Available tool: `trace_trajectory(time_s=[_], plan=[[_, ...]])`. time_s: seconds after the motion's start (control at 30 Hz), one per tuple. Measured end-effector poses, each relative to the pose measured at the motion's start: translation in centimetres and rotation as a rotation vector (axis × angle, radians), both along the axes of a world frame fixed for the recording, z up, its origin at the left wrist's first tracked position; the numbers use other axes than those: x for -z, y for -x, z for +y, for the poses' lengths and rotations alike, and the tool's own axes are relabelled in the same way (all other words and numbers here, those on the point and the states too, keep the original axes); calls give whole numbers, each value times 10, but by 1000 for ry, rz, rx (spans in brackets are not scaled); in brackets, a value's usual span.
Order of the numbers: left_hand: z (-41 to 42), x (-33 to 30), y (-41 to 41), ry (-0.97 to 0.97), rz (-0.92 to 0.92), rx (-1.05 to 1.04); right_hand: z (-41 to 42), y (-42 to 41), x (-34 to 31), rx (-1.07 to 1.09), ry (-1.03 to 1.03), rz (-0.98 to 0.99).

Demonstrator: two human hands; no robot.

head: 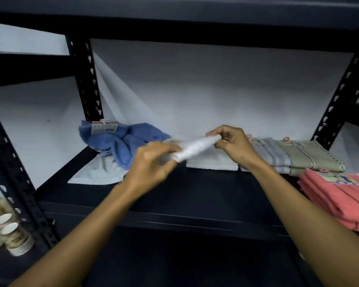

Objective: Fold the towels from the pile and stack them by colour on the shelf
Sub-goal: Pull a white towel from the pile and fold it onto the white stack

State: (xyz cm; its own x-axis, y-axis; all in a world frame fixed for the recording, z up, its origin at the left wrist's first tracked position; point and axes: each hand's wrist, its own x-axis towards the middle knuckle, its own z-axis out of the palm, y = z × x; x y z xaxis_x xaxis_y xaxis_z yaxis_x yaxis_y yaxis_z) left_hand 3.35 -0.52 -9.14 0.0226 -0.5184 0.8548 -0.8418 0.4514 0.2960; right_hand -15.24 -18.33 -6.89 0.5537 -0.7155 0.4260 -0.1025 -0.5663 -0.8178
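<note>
- White towel [192, 149]: bunched into a narrow roll, held in the air between our two hands above the dark shelf [174, 195], just in front of the folded white towel [211, 162].
- Left hand [153, 164]: back toward the camera, fingers curled round the roll's lower end. Motion blur here; we cannot tell the exact finger placement.
- Right hand [231, 145]: thumb and fingertips pinch the roll's upper end, the other fingers curled; wrist bent inward.
- Both forearms reach up from the bottom edge, bare, converging on the roll.
- Blue towel [120, 142]: unfolded, crumpled at the back left of the shelf, resting on a loose white cloth [97, 172]. A paper tag [105, 126] sits on its top; print too small to read.
- Grey striped towels [274, 157]: folded, just right of the folded white one, partly behind our right wrist.
- Olive towels [307, 157]: folded stack touching the grey ones, small tags with pink hooks on top, illegible.
- Coral towels [338, 201]: folded stack at front right, a printed label [341, 179] on top; writing blurred, unreadable.
- Paper cups [10, 230]: nested stacks lying lower left, beyond the shelf upright [19, 168].
</note>
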Motion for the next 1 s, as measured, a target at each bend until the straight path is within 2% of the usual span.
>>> trace_trajectory(time_s=[0.13,0.2,0.33,0.43,0.5,0.57,0.63,0.7,0.8,0.93,1.0], plan=[[8,66,25,-224,-320,193,-4,38,56,29,-53,165],[12,85,27,-307,-340,207,-3,57,77,115,-40,214],[18,90,9,-339,-187,153,11,75,88,257,-1,253],[20,86,-1,-373,-35,88,26,71,80,267,58,334],[21,81,-6,-405,15,81,35,67,70,186,32,431],[22,75,-13,-441,52,49,45,66,54,-32,-108,560],[25,70,-21,-451,174,-12,52,68,39,-184,-235,630],[28,70,-27,-429,269,-62,53,65,36,-90,-261,534],[29,74,-26,-470,239,-112,56,43,48,95,-231,409],[19,71,-25,-493,273,-233,53,12,61,146,-222,484],[11,68,-24,-580,211,-359,52,2,61,164,-233,510]])
